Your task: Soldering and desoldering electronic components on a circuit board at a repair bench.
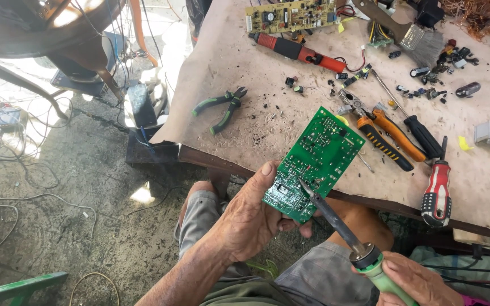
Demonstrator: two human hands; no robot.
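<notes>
Circuit board: You hold the green circuit board (pixel 315 164) solder side up, tilted, just over the near edge of the desk (pixel 239 51) and above your lap.
Left hand: Your left hand (pixel 253 218) grips the board's lower left corner, thumb on the top face, fingers curled beneath.
Soldering iron: The soldering iron (pixel 341 226) runs up from lower right; its tip rests on or just above a joint near the board's lower edge, and contact is too fine to tell.
Right hand: Your right hand (pixel 418 280) is closed on the iron's green handle, partly cut off by the frame.
Step in hand: By the look of it, you are heating a joint on the underside of the board.
Next move calls for: A steady tip on one pad only, with the board kept from rocking in your grip; the neighbouring joints sit close by.
On the desk: Green-handled cutters (pixel 222 107) lie to the left, well apart; orange-handled pliers (pixel 384 133) lie just beyond the board's far corner, and a red-and-white screwdriver (pixel 436 192) lies to the right.
Further back: A second, tan circuit board (pixel 290 15) and a paintbrush (pixel 409 31).
</notes>
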